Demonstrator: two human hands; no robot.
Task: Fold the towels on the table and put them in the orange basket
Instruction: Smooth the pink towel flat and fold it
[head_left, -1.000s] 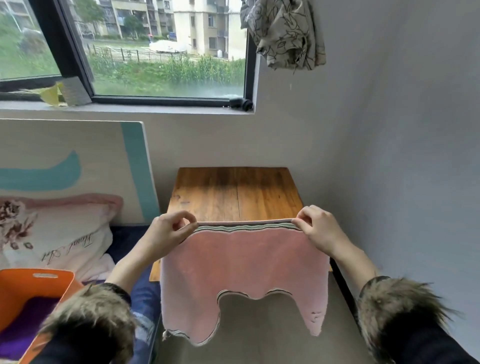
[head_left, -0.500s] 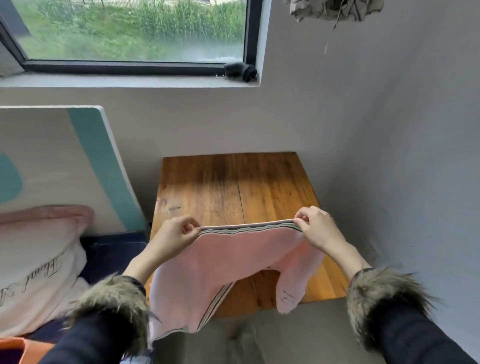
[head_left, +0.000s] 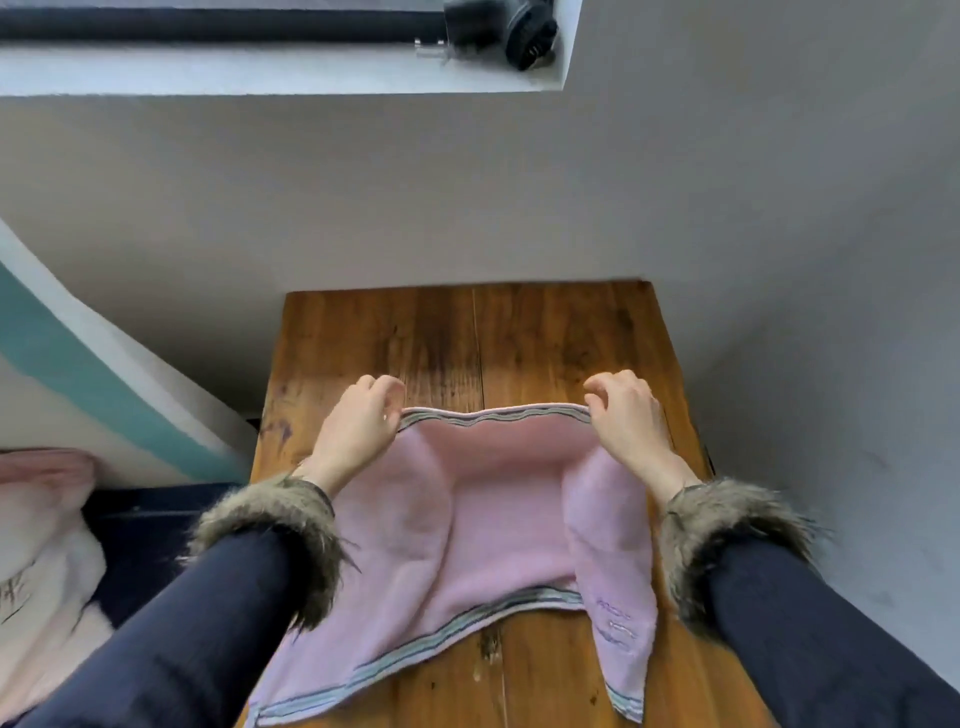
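Observation:
A pink towel (head_left: 498, 509) with grey striped borders lies over the wooden table (head_left: 467, 338), sagging in the middle, its near edge draped toward me. My left hand (head_left: 358, 426) pinches the far left corner of the towel. My right hand (head_left: 628, 421) pinches the far right corner. The far striped edge stretches between the two hands, just above the tabletop. The orange basket is out of view.
Grey walls close in behind and right of the table. A white and teal board (head_left: 78, 364) leans at the left, with a pink and white pillow (head_left: 41, 519) on a dark bed below it. A window sill (head_left: 260, 78) runs along the top.
My hands have moved forward and down, bringing the towel from hanging off the table's near edge onto the tabletop. My view has tilted further down; the orange basket left the frame.

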